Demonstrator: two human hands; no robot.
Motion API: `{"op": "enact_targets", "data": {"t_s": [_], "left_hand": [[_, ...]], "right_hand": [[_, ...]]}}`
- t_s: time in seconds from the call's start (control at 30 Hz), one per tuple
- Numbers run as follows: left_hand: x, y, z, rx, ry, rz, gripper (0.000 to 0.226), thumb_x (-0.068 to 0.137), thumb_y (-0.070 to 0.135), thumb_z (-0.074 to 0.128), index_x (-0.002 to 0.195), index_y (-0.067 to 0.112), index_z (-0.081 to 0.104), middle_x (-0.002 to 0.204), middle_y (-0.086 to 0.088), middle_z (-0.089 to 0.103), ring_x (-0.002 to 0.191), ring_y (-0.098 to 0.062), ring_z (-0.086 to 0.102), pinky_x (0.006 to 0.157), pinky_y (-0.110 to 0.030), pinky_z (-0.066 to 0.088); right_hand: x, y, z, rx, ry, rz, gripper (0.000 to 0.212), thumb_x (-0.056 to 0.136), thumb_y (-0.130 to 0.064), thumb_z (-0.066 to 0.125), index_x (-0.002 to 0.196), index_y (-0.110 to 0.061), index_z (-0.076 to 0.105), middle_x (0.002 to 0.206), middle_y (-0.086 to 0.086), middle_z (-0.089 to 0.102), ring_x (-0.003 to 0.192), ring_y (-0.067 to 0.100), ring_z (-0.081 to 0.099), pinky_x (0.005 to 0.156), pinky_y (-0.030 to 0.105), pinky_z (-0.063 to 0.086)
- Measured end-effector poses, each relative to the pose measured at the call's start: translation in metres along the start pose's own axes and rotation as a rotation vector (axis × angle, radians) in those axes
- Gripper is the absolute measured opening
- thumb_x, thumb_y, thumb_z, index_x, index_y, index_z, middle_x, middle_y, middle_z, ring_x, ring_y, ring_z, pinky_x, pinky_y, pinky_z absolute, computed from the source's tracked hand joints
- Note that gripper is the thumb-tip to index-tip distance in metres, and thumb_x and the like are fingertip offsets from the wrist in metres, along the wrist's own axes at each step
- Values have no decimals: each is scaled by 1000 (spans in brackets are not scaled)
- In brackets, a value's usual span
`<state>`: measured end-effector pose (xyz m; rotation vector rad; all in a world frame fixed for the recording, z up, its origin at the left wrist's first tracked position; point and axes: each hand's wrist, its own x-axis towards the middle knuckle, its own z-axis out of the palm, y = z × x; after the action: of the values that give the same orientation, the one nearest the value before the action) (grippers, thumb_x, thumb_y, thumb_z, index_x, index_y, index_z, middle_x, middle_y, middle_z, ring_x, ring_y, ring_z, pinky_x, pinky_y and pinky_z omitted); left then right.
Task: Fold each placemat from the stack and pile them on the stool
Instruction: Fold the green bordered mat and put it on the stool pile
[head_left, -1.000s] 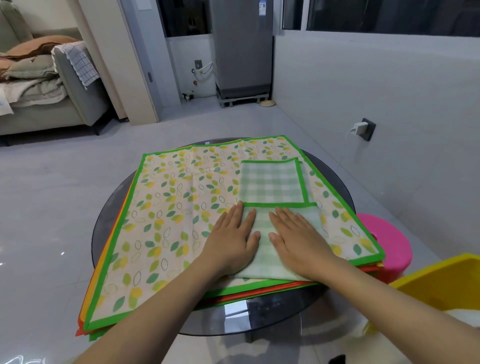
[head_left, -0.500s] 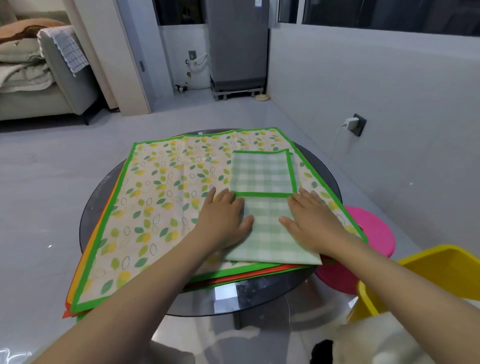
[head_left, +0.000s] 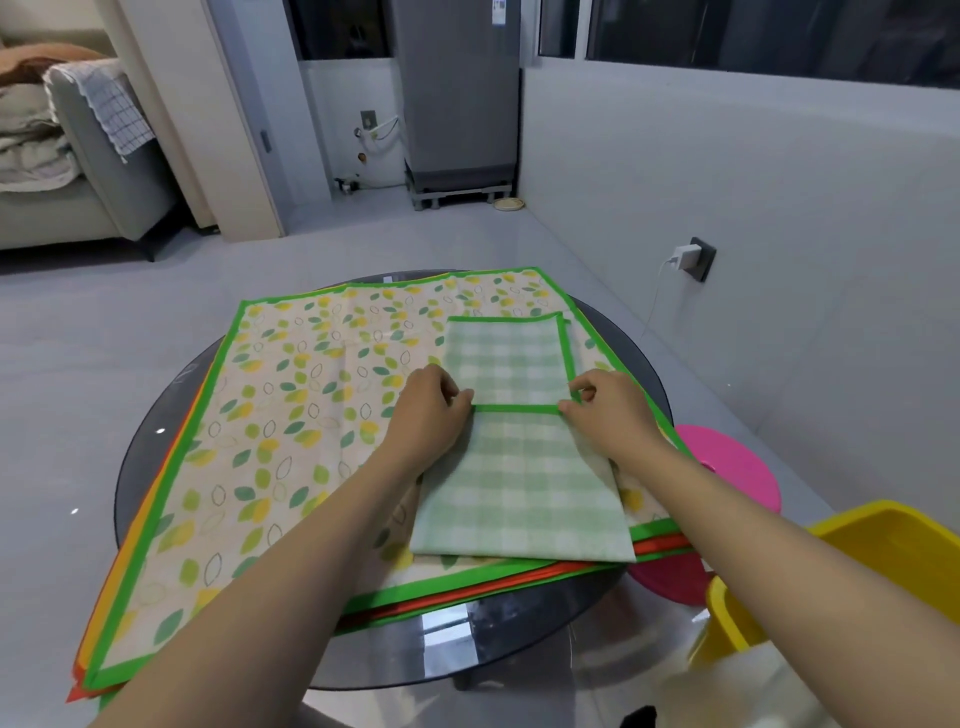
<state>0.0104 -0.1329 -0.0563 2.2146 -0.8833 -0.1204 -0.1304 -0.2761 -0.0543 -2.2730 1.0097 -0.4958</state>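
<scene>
A partly folded green-checked placemat (head_left: 519, 488) lies on the right side of a stack of flat placemats (head_left: 291, 415), whose top one has a leaf print and green border. My left hand (head_left: 431, 410) pinches the left end of the checked placemat's green-edged fold line. At the right end of that same edge, my right hand (head_left: 602, 410) pinches it too. The pink stool (head_left: 737, 467) stands to the right of the table, partly hidden behind the table edge and my right arm.
The stack rests on a round dark glass table (head_left: 156, 431). A yellow bin (head_left: 852, 561) stands at the lower right next to the stool. A wall with a plugged-in charger (head_left: 691, 257) runs along the right. A sofa (head_left: 67, 171) is far left.
Both hands have slid from lying flat on the near half of the checked placemat up to its green-edged fold line, and their fingers have closed on it.
</scene>
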Motion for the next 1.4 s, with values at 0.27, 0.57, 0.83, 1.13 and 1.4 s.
{"op": "enact_targets", "data": {"t_s": [0.27, 0.57, 0.83, 1.13, 1.4], "left_hand": [[23, 3, 3, 53, 15, -207, 39, 90, 33, 60, 112, 2, 49, 108, -12, 54, 90, -24, 53, 68, -29, 38], [28, -2, 3, -65, 27, -268, 26, 86, 25, 66, 73, 10, 49, 68, -3, 49, 62, -17, 43, 52, -26, 32], [17, -10, -6, -539, 18, -379, 23, 93, 30, 55, 86, 9, 63, 71, -5, 66, 65, -18, 59, 63, -26, 49], [-3, -7, -31, -975, -175, -437, 46, 102, 34, 32, 85, 3, 61, 76, -11, 64, 66, -14, 57, 67, -20, 50], [-14, -14, -35, -737, -104, -339, 49, 100, 31, 39, 79, 1, 71, 71, -9, 70, 61, -14, 63, 62, -20, 49]], "right_hand": [[30, 1, 5, 51, 31, 232, 19, 87, -20, 62, 93, -3, 59, 99, 23, 65, 85, 35, 66, 77, 42, 56], [30, -1, 1, 307, 31, 341, 17, 87, -13, 63, 73, -8, 56, 60, 10, 60, 46, 23, 58, 61, 37, 57], [15, 1, -13, 694, -24, 374, 14, 93, -19, 57, 99, -6, 59, 75, 10, 65, 58, 18, 61, 60, 25, 56], [2, -1, -22, 997, -102, 374, 43, 101, -29, 35, 79, 0, 57, 79, 16, 61, 70, 23, 61, 60, 28, 53], [1, 5, -21, 802, -61, 320, 40, 99, -27, 42, 80, -1, 65, 80, 11, 63, 69, 20, 58, 64, 22, 49]]}}
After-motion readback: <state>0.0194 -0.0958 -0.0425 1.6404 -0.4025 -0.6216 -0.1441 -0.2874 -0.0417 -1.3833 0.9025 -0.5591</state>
